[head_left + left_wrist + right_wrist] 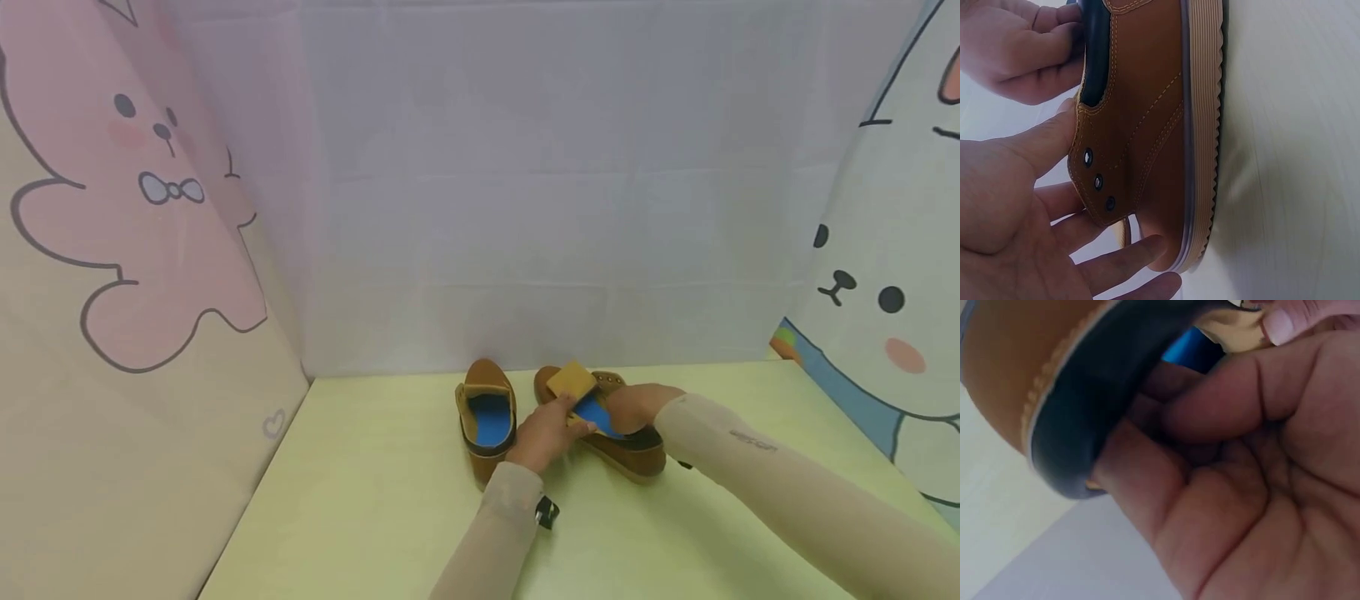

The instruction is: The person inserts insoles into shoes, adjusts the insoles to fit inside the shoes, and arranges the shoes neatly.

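Observation:
A brown shoe (637,458) with a dark collar and blue insole (592,412) lies at a slant on the table, its yellowish tongue (572,381) folded out toward the toe. My left hand (547,433) grips this shoe by its eyelet side; in the left wrist view the thumb is at the opening's edge and the fingers reach round toward the toe. Bent fingers of my right hand (636,407) dip into the heel end of the opening, beside the dark collar (1085,412). The shoe hides those fingertips, so what they pinch or press does not show.
A matching brown shoe (485,371), also with a blue insole, stands just left of my left hand, toe toward the back. Behind both shoes rises a pale cloth wall (465,208). Cartoon-printed cloths hang at either side of the pale yellow table (360,500).

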Motion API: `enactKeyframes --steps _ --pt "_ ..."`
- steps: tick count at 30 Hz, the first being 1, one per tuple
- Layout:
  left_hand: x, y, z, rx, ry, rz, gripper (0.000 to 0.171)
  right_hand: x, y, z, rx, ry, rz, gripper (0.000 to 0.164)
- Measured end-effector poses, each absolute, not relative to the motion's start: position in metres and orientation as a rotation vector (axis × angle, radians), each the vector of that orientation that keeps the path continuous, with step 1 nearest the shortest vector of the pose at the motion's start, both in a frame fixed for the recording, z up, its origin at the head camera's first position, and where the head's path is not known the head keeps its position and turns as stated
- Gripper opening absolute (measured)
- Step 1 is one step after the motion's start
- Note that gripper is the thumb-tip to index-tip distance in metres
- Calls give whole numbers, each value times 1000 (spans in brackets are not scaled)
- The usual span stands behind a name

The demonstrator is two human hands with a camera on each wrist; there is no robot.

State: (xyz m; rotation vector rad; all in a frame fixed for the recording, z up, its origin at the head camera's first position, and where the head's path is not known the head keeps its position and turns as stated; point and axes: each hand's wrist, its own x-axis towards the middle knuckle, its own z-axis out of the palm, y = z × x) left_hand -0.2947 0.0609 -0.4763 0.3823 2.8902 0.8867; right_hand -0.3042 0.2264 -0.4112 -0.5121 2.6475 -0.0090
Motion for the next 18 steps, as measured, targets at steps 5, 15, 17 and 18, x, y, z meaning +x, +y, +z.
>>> enactKeyframes --steps 5,15,17,18 --pt "-297 63 -477 377 2889 889 66 -306 228 -413 -523 2640 -22 27" --pt "-296 63 -476 376 2908 893 65 -304 233 -414 -506 2662 -89 13" --pt "-296 62 -477 381 2909 883 66 -303 233 -414 -497 2645 -68 13" --pt "-296 62 -478 383 2908 877 66 -303 233 -413 -488 2636 -60 14"
